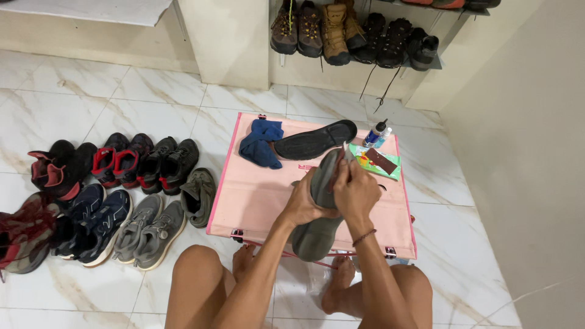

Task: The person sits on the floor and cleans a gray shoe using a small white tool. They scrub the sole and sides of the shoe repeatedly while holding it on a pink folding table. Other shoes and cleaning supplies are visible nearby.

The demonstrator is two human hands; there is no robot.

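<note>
I hold an olive-grey shoe [317, 234] upright over a pink mat [256, 195]. My left hand [303, 201] grips its side near the opening. My right hand [355, 190] is closed over the top edge of the same shoe, fingers pressing at the collar. A dark insole [314, 140] lies flat on the mat just beyond the shoe, next to a crumpled blue cloth [261, 145]. A small bottle [376, 134] stands at the mat's far right corner, beside a green packet [375, 161] with a dark brown strip on it.
Two rows of shoes line the marble floor at left, the nearest being a single olive shoe [198, 195] and a grey pair [151, 231]. A rack with boots [341, 27] stands against the far wall. A beige wall [524, 152] closes the right side. My bare knees and feet sit below the mat.
</note>
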